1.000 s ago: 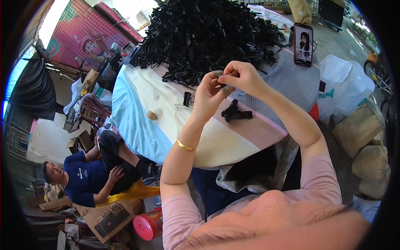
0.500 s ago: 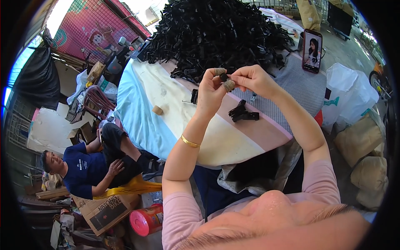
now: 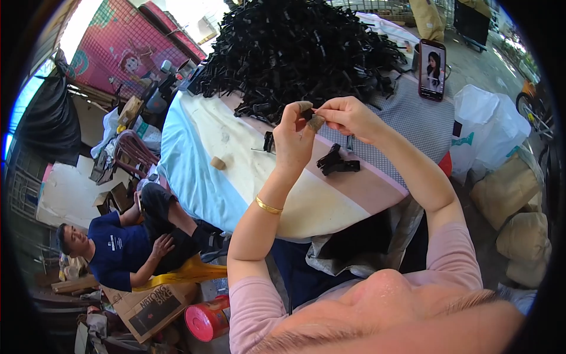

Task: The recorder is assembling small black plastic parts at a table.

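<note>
Above the cloth-covered table (image 3: 253,200), my left hand (image 3: 293,141) pinches a small black plastic piece (image 3: 308,114) between thumb and forefinger, both wrapped in tan tape. My right hand (image 3: 356,120) meets it from the right, its thumb and forefinger closed together against the piece; what they grip is too small to make out. Beyond both hands rises a large pile of black plastic pieces (image 3: 300,53). A few similar black pieces (image 3: 337,160) lie together nearer me, below my right hand. Another black piece (image 3: 269,141), with a thin metal pin beside it, rests left of my left hand.
A small tan roll (image 3: 217,163) sits on the cloth at left. At the table's right edge stands a phone (image 3: 433,69) with a lit screen. White plastic bags (image 3: 486,130) and brown sacks (image 3: 510,189) flank the right side. A person (image 3: 121,245) sits at left near a red bucket (image 3: 207,318).
The view has shifted slightly. My hands stay together at the small black piece, with only a slight change in finger position.
</note>
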Tool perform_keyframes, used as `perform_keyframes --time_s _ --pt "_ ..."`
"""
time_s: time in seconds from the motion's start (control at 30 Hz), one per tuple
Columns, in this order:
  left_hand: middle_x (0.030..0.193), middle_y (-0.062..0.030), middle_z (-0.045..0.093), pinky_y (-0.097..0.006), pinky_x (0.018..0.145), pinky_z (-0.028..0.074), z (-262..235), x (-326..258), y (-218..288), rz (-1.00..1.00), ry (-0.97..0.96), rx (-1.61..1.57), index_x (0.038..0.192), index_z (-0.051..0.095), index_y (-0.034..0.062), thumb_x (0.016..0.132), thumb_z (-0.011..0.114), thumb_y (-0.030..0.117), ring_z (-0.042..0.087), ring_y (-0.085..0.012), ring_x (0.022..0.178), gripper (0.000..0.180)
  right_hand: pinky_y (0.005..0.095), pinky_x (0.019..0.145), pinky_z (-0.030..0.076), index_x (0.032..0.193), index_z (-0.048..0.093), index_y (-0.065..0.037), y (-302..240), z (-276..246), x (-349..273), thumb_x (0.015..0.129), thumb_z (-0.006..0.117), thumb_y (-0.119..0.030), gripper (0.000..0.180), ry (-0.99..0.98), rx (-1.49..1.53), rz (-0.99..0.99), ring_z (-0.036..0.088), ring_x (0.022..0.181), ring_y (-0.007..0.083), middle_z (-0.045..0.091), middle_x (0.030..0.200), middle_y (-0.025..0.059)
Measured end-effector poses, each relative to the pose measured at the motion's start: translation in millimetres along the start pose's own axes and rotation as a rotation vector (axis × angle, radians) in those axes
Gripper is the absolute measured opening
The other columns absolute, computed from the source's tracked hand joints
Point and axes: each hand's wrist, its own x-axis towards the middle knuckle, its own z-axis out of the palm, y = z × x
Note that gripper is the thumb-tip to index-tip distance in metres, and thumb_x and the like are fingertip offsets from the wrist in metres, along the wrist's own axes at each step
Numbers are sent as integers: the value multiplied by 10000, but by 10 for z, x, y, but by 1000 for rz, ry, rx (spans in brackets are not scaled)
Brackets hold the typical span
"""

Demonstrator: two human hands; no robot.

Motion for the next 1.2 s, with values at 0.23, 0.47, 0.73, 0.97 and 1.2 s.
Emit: perform_keyframes --time_s 0.23,0.47,0.73,0.97,1.2 --pt "815 -122 631 -287 610 500 63 -51 18 125 -55 312 1183 399 23 694 682 59 627 -226 701 566 183 550 412 851 621 -2 30 19 -58 715 690 -96 179 156 -668 -466 512 614 54 609 711 30" --pt "1056 -133 572 -305 834 459 -241 111 174 -160 -359 -352 1213 381 7 662 706 3 559 -188 958 640 143 501 359 877 625 -14 -82 -173 8 814 613 -144 145 138 -147 -321 475 586 13 580 694 -26" --pt "964 -93 570 -326 792 513 -265 129 -27 -230 -520 -762 1078 474 19 678 686 -35 584 -189 878 456 154 471 329 911 631 -22 -84 -196 -25 814 631 -222 222 -85 -52 -231 431 546 10 551 662 -43" --pt "831 -72 583 -333 762 519 -150 69 -30 -486 -515 -860 880 511 10 773 629 45 611 -187 782 163 142 483 325 936 611 -22 -46 -186 -14 833 604 -173 184 -200 -166 -333 441 584 13 559 709 -35" --pt "810 -64 595 -219 700 480 -75 65 15 -321 -239 -604 857 494 -12 807 588 25 600 -127 772 113 192 577 435 906 602 8 -17 -141 30 854 528 -121 157 73 -286 -352 533 644 68 602 717 34"
